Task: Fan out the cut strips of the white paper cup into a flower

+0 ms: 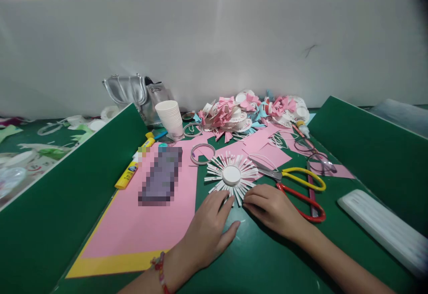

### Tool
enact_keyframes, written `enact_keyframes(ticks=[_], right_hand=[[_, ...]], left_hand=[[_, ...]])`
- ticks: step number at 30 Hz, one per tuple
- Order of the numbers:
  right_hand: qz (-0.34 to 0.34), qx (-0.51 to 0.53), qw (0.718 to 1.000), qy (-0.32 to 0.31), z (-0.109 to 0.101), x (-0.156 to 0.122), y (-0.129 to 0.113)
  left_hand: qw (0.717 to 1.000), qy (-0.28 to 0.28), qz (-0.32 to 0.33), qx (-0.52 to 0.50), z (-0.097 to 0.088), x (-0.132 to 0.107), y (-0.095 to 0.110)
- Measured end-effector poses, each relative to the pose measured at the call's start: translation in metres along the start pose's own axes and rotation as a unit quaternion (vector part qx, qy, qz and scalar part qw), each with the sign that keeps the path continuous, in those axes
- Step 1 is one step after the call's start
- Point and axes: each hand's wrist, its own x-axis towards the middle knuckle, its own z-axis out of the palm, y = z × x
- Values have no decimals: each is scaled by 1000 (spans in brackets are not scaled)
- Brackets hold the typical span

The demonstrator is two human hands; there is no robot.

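Observation:
A white paper cup [231, 175], cut into narrow strips that fan out flat around its round base, lies on the green table. My left hand [214, 227] is at its near left edge, fingertips on the strips and thumb spread away. At the near right edge, my right hand [272, 207] has its fingers curled together over the strip ends; its thumb is mostly hidden. Scissors [284, 176] with one yellow and one red handle lie just right of the cup, blades partly apart. Pink paper sheets [150, 229] lie to the left.
A phone [162, 176] and a yellow glue stick [129, 173] lie left. Behind are stacked paper cups [169, 116], tape rolls [203, 154], a silver bag [129, 91] and a heap of cut cups and paper [240, 111]. Glasses [317, 162] and a white case [381, 227] lie right. Green dividers [381, 151] flank the table.

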Motion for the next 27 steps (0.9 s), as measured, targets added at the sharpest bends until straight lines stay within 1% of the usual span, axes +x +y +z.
enact_keyframes(ticks=[2, 4, 5, 7, 9, 11, 12, 14, 16, 17, 18, 19, 20, 22, 23, 24, 25, 27], right_hand=[[-9, -10, 1000, 18, -1, -1, 1], [-6, -13, 999, 50, -1, -2, 2], [2, -12, 998, 66, -1, -3, 3], [27, -10, 996, 90, -1, -4, 5], [54, -11, 994, 94, 0, -5, 6], [72, -4, 994, 85, 1, -5, 7], [76, 5, 994, 81, 2, -5, 6], [80, 28, 993, 83, 3, -5, 5], [86, 51, 991, 89, 3, -5, 3], [91, 61, 990, 93, 2, -5, 2], [96, 69, 989, 94, 2, -4, 1], [100, 76, 988, 93, 1, -4, 0], [103, 82, 987, 90, 1, -4, -1], [106, 88, 987, 78, 0, -4, -2], [109, 88, 988, 68, -1, -4, -2], [114, 86, 988, 55, -1, -4, -3], [121, 82, 988, 44, -1, -4, -3], [138, 74, 987, 25, -1, -4, -5]], left_hand=[[998, 40, -31, -36, -1, 0, -1], [989, 64, -93, -90, -3, 2, -1], [982, 65, -131, -122, -4, 3, -1], [961, 43, -197, -191, -6, 5, -1], [934, 20, -240, -264, -7, 8, 0], [897, 14, -283, -339, -7, 10, 0], [873, 17, -311, -375, -7, 12, 0], [817, 28, -366, -445, -7, 14, -1], [761, 47, -402, -508, -7, 17, -3], [741, 57, -409, -529, -8, 17, -4], [736, 67, -411, -534, -9, 17, -5], [748, 72, -404, -521, -10, 17, -5], [777, 75, -387, -490, -12, 16, -6], [856, 81, -330, -389, -18, 15, -8], [891, 85, -297, -333, -22, 14, -9], [918, 91, -268, -278, -27, 13, -12], [937, 99, -251, -223, -33, 13, -16], [954, 116, -257, -101, -46, 14, -26]])
